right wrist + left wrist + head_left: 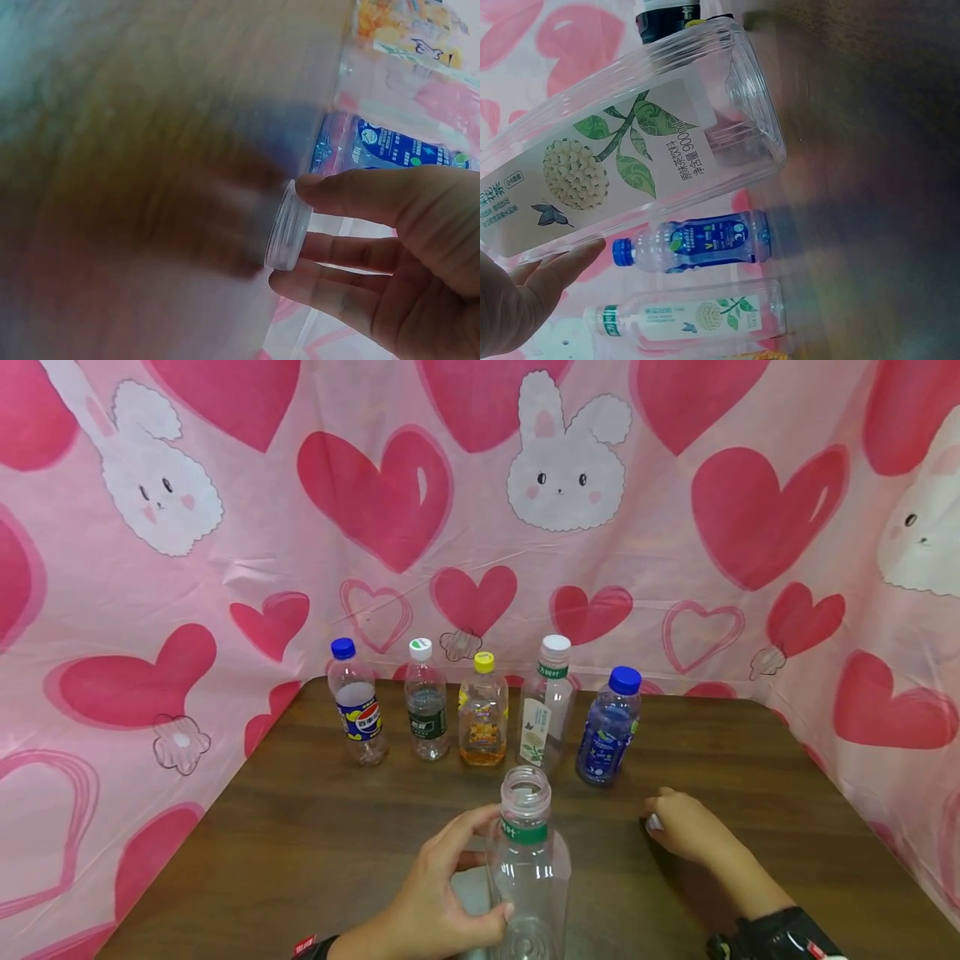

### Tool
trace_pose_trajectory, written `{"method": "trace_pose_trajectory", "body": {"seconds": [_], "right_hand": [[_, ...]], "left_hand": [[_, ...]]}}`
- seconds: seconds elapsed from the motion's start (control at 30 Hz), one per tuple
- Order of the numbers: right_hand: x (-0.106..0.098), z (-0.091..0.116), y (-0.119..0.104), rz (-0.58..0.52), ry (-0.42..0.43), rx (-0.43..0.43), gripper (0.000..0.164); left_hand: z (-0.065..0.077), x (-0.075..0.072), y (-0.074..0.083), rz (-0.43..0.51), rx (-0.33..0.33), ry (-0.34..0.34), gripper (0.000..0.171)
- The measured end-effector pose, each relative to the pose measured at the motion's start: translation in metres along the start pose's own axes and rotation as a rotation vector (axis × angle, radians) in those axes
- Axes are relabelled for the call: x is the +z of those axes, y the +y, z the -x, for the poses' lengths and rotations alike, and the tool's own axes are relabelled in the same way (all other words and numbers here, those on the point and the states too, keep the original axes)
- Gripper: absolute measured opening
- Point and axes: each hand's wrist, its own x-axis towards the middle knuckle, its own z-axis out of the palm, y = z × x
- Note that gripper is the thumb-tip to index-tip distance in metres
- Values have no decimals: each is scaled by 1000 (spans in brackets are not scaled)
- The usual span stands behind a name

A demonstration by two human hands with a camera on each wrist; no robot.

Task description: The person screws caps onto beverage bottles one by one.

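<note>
A large clear plastic bottle point(536, 877) with an uncapped threaded neck and a green neck band stands upright at the near middle of the head view. My left hand point(442, 893) grips it from the left, thumb in front and fingers behind. Its label point(607, 154), with a white blossom and green leaves, shows in the left wrist view. Off to the right, my right hand point(686, 827) is low over the tabletop. Between thumb and fingertips it pinches a whitish bottle cap point(289, 229), its edge close to the table surface.
Several capped bottles line the back of the brown table point(337, 852): a blue-capped cola-type bottle point(358, 710), a green-labelled one point(427, 718), a yellow-capped one point(483, 718), a tall white-capped one point(547, 710) and a blue-labelled one point(607, 735). A pink heart-patterned cloth point(480, 543) hangs behind.
</note>
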Motion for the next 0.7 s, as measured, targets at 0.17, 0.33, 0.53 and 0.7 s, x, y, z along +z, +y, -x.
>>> {"method": "trace_pose_trajectory", "body": {"seconds": [0.17, 0.33, 0.53, 0.7], "right_hand": [[-24, -5, -13, -9, 68, -55, 18], [-98, -16, -58, -219, 214, -188, 22], [-182, -27, -110, -489, 226, -495, 45], [-205, -34, -132, -573, 16, -615, 39]], "left_hand": [[-1, 0, 0, -12, 12, 5, 82], [-5, -1, 1, -22, 48, -15, 84], [-12, -2, 2, -69, 96, -36, 85], [-15, -2, 5, -71, 109, -42, 85]]}}
